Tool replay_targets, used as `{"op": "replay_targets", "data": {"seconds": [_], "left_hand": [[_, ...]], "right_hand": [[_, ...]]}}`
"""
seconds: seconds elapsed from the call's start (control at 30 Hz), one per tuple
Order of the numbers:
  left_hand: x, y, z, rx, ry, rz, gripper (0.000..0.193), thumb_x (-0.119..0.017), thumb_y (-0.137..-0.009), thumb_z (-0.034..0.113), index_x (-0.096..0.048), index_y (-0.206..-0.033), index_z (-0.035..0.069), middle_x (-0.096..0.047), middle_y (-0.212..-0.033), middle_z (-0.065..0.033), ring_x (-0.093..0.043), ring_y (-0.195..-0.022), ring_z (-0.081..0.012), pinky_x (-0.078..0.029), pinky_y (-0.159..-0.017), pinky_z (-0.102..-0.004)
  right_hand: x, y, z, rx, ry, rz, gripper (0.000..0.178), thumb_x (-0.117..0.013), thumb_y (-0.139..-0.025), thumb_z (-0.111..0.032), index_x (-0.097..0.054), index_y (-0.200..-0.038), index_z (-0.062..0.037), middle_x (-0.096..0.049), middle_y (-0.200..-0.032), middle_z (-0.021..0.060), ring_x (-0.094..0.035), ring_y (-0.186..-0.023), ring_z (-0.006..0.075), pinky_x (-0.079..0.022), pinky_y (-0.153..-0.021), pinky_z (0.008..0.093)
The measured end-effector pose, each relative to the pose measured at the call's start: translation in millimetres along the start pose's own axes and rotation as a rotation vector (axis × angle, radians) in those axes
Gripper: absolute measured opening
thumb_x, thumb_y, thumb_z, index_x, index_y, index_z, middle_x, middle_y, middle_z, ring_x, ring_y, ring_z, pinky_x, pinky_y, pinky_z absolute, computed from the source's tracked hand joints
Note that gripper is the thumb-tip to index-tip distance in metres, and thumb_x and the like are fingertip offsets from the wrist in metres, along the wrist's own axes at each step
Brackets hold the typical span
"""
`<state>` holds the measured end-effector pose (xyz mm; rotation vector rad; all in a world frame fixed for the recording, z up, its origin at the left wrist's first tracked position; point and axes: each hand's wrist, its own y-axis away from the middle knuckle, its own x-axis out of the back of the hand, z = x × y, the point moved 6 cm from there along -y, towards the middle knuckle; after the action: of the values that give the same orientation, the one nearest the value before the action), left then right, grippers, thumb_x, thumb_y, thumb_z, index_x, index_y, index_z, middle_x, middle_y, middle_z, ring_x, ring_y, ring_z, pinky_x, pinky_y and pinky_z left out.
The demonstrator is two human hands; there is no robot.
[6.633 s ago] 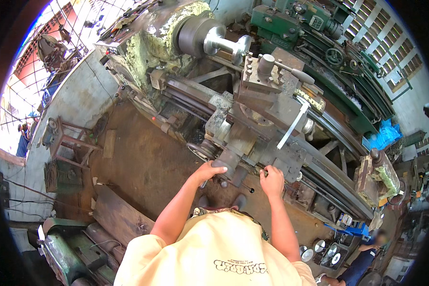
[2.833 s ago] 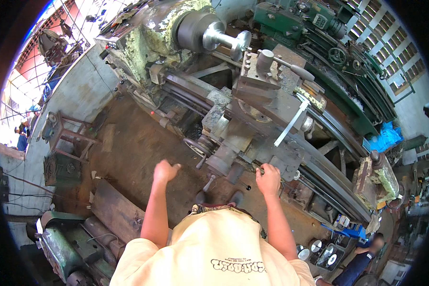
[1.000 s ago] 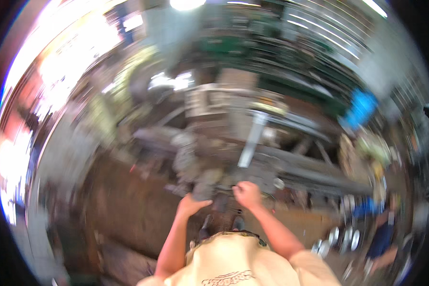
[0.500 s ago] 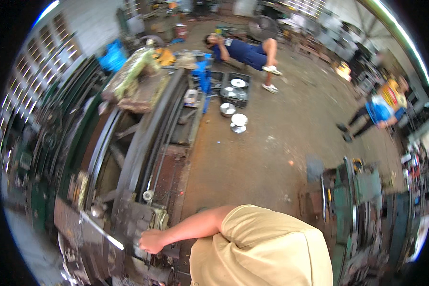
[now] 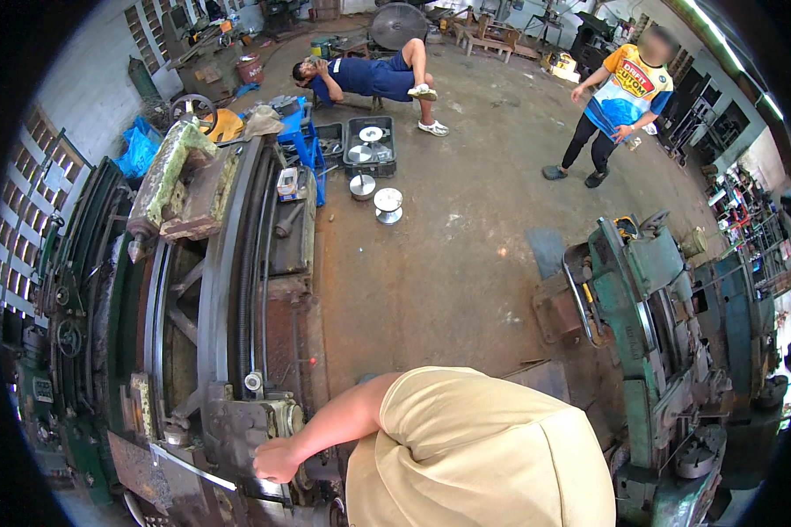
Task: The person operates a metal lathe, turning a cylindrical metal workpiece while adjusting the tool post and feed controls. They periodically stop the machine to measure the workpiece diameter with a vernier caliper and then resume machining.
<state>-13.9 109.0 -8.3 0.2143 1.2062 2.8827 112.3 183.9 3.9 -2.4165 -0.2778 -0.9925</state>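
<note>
My right arm reaches from the beige sleeve across to the lathe carriage (image 5: 237, 430). My right hand (image 5: 275, 461) is closed in a fist at the carriage's near side; whatever its fingers grip is hidden beneath them. Just left of the fist lies a bright metal strip (image 5: 193, 465). Close above the hand is a round, worn metal housing (image 5: 287, 417). The lathe bed's long dark rails (image 5: 224, 290) run away from me to a paint-chipped tailstock (image 5: 171, 184) with a pointed centre. My left hand is out of the picture.
Beyond the lathe, a black crate (image 5: 391, 164) holds round metal parts, beside a metal spool-shaped piece (image 5: 388, 206) on the floor. One person (image 5: 369, 79) in dark blue reclines at the back. Another (image 5: 624, 97) stands farther right. A green machine (image 5: 642, 334) occupies the right side.
My view has swung right and steadied, so the surroundings sit farther left in it. My right hand stays closed at the carriage. The standing person's arms now hang apart from the body.
</note>
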Motion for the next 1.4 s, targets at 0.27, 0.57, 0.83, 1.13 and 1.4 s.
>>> {"op": "replay_targets", "data": {"seconds": [0.27, 0.57, 0.83, 1.13, 1.4], "left_hand": [[9, 18, -9, 0.035, 0.066, 0.065, 0.045, -0.084, -0.090, 0.033, -0.069, -0.113, -0.002, -0.066, -0.107, -0.0126, -0.058, -0.092, -0.0283, -0.049, -0.089, -0.0485], [53, 76, -43, 0.167, 0.243, 0.215, 0.041, -0.085, -0.090, 0.036, -0.072, -0.106, 0.000, -0.065, -0.099, -0.0107, -0.055, -0.086, -0.0273, -0.047, -0.086, -0.0488], [108, 28, -92, -0.060, 0.431, 0.178, 0.060, -0.082, -0.087, 0.017, -0.057, -0.137, -0.005, -0.068, -0.129, -0.0192, -0.068, -0.115, -0.0336, -0.057, -0.096, -0.0509], [111, 13, -129, -0.057, 0.662, 0.027, 0.062, -0.081, -0.092, 0.027, -0.056, -0.142, -0.001, -0.067, -0.133, -0.0093, -0.064, -0.117, -0.0216, -0.054, -0.093, -0.0371], [107, -5, -151, -0.096, 0.650, 0.050, 0.074, -0.084, -0.088, 0.035, -0.055, -0.144, -0.002, -0.065, -0.136, -0.0107, -0.063, -0.117, -0.0247, -0.050, -0.098, -0.0375]], "right_hand": [[-11, -1, 3, -0.043, 0.040, -0.067, 0.021, -0.066, -0.081, -0.026, -0.073, -0.082, -0.0065, -0.073, -0.085, 0.0135, -0.072, -0.086, 0.0377, -0.055, -0.082, 0.0512], [0, 0, -5, -0.096, 0.050, -0.141, 0.019, -0.068, -0.079, -0.023, -0.074, -0.082, -0.0055, -0.073, -0.087, 0.0159, -0.072, -0.088, 0.0399, -0.056, -0.085, 0.0514], [5, -1, -8, -0.056, 0.027, -0.164, 0.020, -0.064, -0.084, -0.020, -0.070, -0.086, -0.0010, -0.072, -0.094, 0.0228, -0.070, -0.089, 0.0436, -0.054, -0.085, 0.0555], [12, -10, -19, 0.061, 0.179, -0.227, 0.021, -0.073, -0.088, -0.025, -0.068, -0.089, -0.0043, -0.071, -0.090, 0.0160, -0.069, -0.087, 0.0372, -0.051, -0.083, 0.0490], [6, -5, -19, 0.119, 0.187, -0.278, 0.021, -0.076, -0.087, -0.023, -0.069, -0.092, -0.0040, -0.071, -0.094, 0.0163, -0.066, -0.088, 0.0383, -0.051, -0.083, 0.0477]]}}
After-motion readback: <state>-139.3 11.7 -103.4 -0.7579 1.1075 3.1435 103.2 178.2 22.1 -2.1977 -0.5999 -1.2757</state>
